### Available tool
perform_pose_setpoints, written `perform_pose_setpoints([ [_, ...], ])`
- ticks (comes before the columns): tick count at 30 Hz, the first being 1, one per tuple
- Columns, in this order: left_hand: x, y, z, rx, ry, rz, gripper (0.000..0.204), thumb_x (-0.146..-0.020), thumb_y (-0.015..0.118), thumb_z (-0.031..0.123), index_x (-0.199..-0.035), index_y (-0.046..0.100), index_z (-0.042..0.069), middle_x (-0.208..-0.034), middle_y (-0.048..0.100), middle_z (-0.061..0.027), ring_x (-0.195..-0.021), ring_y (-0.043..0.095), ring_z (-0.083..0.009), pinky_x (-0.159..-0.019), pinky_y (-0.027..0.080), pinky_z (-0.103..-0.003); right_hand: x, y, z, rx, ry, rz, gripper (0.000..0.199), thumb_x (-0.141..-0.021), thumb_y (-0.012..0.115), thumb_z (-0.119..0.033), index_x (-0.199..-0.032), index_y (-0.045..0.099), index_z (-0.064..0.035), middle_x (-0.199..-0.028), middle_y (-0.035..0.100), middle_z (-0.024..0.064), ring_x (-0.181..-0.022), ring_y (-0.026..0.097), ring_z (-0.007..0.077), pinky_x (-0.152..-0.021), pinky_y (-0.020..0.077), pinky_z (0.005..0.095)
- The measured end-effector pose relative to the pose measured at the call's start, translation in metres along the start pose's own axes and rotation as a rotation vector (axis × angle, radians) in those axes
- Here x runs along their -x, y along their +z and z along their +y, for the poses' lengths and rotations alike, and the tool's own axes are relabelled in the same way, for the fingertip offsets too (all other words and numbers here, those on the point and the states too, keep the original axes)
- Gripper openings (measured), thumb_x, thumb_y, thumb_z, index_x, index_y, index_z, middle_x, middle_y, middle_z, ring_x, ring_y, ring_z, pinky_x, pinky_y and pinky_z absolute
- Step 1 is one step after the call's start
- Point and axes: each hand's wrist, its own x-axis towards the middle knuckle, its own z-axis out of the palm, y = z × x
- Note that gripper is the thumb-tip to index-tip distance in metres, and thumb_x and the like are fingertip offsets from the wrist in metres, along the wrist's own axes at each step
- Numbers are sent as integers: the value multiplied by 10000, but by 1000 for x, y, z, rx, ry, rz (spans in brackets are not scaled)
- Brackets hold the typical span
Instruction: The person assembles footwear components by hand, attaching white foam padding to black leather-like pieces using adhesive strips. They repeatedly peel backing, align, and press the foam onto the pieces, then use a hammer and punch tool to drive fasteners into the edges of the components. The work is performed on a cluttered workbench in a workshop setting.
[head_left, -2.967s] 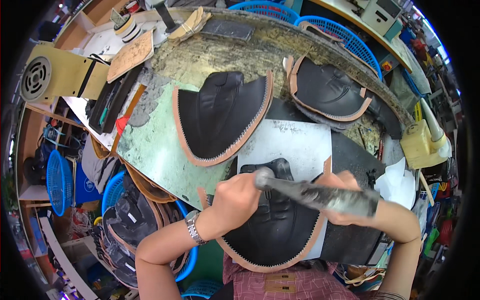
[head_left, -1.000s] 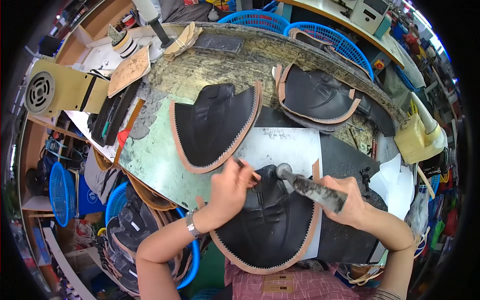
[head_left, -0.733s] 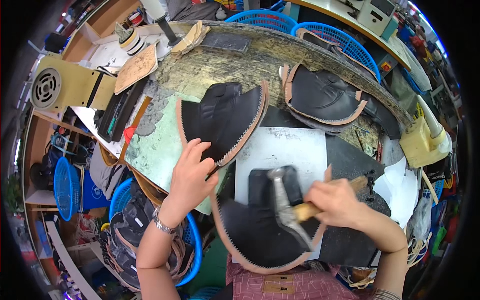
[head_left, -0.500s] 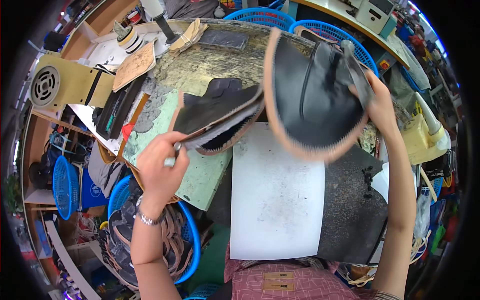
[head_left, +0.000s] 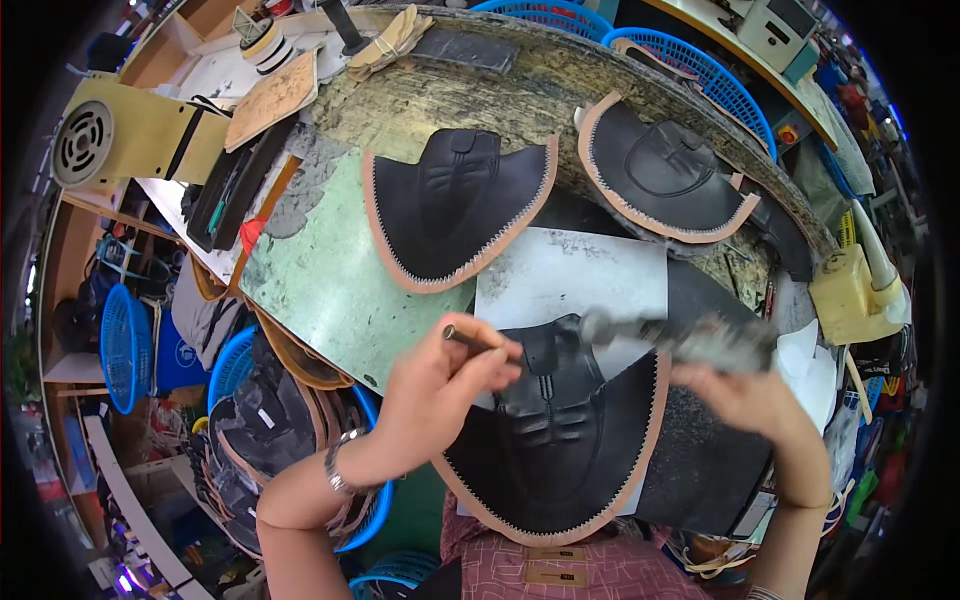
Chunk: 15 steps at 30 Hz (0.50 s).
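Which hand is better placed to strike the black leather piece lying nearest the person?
Right hand: it grips the hammer, head over the piece. Left hand pinches a thin tool.

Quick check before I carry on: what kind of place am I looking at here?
Most likely a shoe or leather-goods workshop. Black leather pieces with tan stitched edges lie on a worn workbench, blue baskets hold more of them, and the right hand holds a hammer.

Both forearms are bare, the left hand (head_left: pixel 435 390) wears a silvery metal wristwatch (head_left: pixel 338 470), the right hand (head_left: pixel 745 400) wears nothing, and a red checked shirt (head_left: pixel 600 570) shows below the wristwatch.
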Motion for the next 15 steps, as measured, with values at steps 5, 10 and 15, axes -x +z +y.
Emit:
perform_pose_setpoints([
  [5,-23,7,-32,-190,80,-33,104,-914,503,52,-951,490,-45,-883,645,-140,-777,642,-154,-685,535,-257,10,24,-10,22,-123,-112,209,-768,684,-149,-893,647,14,-870,650,174,-584,618,334,-529,514,356],
  [10,-23,10,-40,-220,124,2,106,-910,519,60,-934,507,-42,-843,656,-119,-753,643,-138,-679,531,-248,7,21,-16,54,47,-121,265,-795,672,-218,-913,650,18,-865,648,183,-596,616,331,-523,505,357],
  [15,-21,11,-40,-537,368,36,98,-866,576,62,-898,526,-15,-753,633,-85,-679,633,-160,-615,505,-256,7,4,-32,-299,74,183,239,-760,698,-210,-777,620,16,-767,647,161,-558,608,294,-535,489,370],
])
